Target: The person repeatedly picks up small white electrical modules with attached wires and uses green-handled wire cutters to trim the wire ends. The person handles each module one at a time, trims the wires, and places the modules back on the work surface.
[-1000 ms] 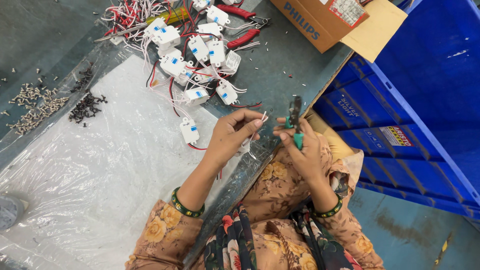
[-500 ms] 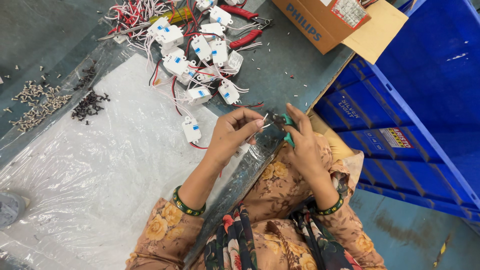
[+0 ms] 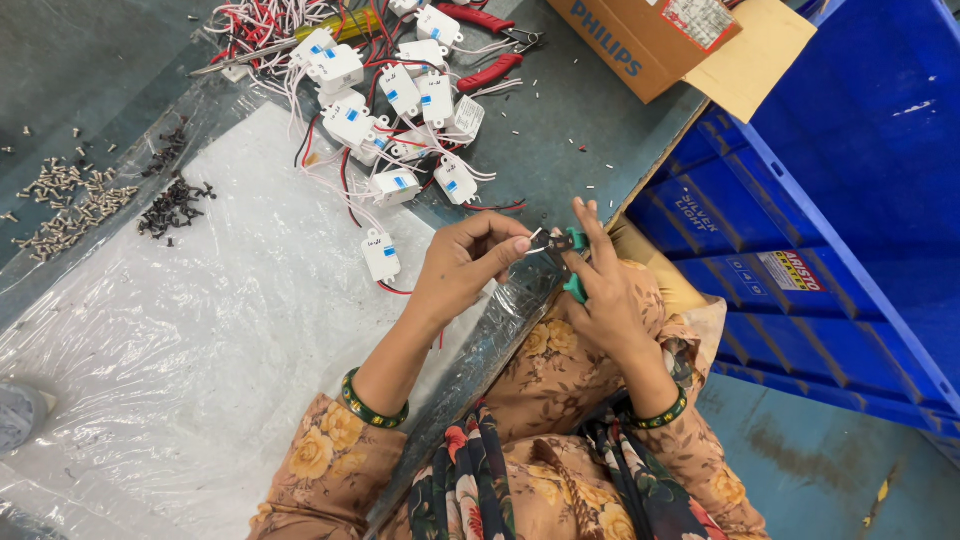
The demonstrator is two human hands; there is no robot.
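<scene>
The left hand (image 3: 470, 265) pinches a thin wire end (image 3: 537, 236); the right hand (image 3: 605, 295) grips green-handled cutters (image 3: 566, 262) closed around it; many wired white modules (image 3: 400, 120) wait on the counter (image 3: 560, 140).

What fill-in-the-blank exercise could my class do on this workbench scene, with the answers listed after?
1. The right hand holds a small cutter with ____ handles.
2. The left hand pinches a thin ____ at the cutter's tip.
3. The white modules lie beside pliers with ____ handles.
4. The crate to the person's right is ____.

Missing words: green; wire; red; blue
</scene>
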